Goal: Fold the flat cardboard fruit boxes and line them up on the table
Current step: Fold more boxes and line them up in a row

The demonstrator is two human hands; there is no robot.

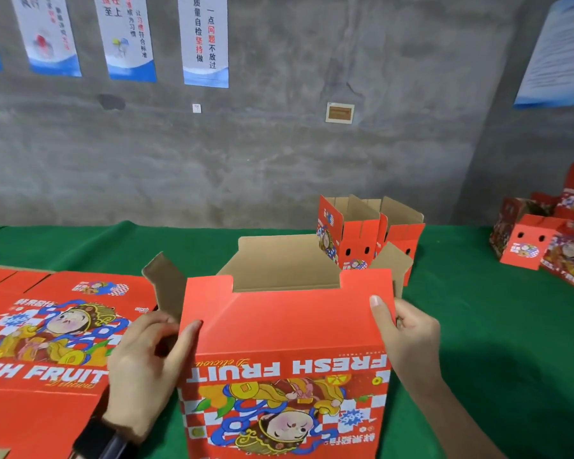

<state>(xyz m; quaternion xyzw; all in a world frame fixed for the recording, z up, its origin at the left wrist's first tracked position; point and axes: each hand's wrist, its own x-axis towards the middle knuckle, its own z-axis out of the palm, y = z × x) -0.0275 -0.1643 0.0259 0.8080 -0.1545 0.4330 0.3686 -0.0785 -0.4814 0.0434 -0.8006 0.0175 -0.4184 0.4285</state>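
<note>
The held box (285, 326) runs off the bottom edge (flat boxes (47, 342) off the left).

The box (285, 326) between the left grip (146, 369) and the right grip (408, 339) is bright red outside and plain brown inside. It is printed with white "FRESH FRUIT" letters, red-and-white checks and a yellow-and-blue cartoon figure. The flat box (47, 326) left of the left grip bears the same print. The folded boxes (358, 233) beyond the grips are red with brown insides. The table (478, 326) is dark green.
</note>
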